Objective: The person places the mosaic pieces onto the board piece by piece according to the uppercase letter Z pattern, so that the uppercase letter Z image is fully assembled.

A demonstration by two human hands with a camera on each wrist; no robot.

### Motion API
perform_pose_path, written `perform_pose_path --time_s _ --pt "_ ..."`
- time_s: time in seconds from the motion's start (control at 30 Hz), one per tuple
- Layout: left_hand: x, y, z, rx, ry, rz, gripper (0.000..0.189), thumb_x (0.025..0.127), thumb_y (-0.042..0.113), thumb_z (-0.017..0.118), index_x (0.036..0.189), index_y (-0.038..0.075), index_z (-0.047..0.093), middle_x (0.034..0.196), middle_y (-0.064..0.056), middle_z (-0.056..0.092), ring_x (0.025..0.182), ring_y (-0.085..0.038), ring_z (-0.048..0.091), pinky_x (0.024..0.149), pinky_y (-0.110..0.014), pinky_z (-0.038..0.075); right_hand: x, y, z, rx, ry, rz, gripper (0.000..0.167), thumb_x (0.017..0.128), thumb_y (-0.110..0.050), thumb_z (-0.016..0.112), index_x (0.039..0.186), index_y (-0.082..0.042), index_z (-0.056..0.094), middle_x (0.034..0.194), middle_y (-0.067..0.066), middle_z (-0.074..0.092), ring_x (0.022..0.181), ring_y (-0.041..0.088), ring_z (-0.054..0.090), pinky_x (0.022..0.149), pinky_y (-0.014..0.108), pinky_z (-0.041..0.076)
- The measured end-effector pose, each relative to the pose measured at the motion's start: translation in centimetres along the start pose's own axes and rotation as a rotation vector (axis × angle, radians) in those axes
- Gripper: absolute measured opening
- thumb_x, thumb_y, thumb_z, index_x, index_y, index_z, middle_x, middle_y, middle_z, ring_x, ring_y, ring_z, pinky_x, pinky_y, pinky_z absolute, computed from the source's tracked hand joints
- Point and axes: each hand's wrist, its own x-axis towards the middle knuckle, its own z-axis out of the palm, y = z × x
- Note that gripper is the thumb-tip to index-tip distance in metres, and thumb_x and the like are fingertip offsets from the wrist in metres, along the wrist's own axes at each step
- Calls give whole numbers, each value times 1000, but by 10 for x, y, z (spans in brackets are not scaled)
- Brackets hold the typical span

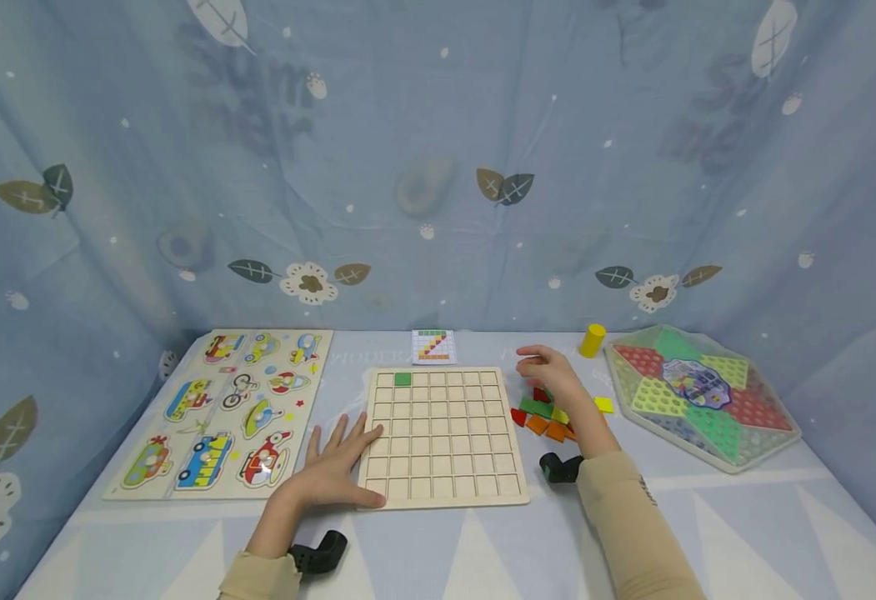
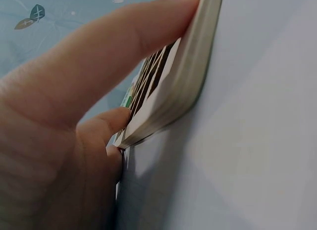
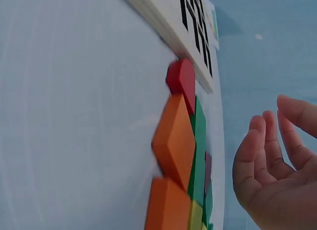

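A wooden grid board (image 1: 445, 458) lies flat, with one green square tile (image 1: 402, 379) in its top row near the left. My left hand (image 1: 327, 477) rests at the board's left edge, fingers spread; in the left wrist view the thumb (image 2: 114, 47) touches the board's rim. My right hand (image 1: 558, 379) hovers over loose tiles right of the board, fingers loosely bent and nothing visible between them. Among those tiles are orange tiles (image 3: 176, 136), a red piece (image 3: 182, 81), green tiles (image 1: 535, 407) and yellow ones (image 1: 604, 405).
Behind the board lies a small pattern card (image 1: 433, 347) with coloured squares. A vehicle peg puzzle (image 1: 220, 417) covers the left side. At the right are a yellow cylinder (image 1: 592, 341) and a hexagonal Chinese checkers board (image 1: 700, 392). A patterned blue curtain (image 1: 438, 150) hangs behind the table.
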Motion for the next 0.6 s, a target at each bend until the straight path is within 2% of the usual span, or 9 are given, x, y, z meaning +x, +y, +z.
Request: perform_pose_path --time_s 0.2,0.43,0.6 --pt "0 0 1 3 3 -3 107 57 57 77 144 12 34 153 -16 12 140 -40 -4 103 -60 -17 -7 4 -18 -86 14 -7 38 93 -12 54 128 1 48 120 21 52 105 33 54 93 40 46" --pt "0 0 0 7 6 -1 107 57 57 77 143 12 34 153 -16 12 140 -40 -4 104 -60 -17 -13 9 -31 -197 4 49 39 85 3 55 123 1 52 122 22 53 105 33 51 93 42 46" --pt "0 1 0 6 6 -5 107 57 57 77 143 12 35 153 -16 13 140 -40 -4 104 -60 -16 -15 15 -33 -308 3 103 40 79 6 58 119 -2 57 121 19 55 98 30 49 85 39 47"
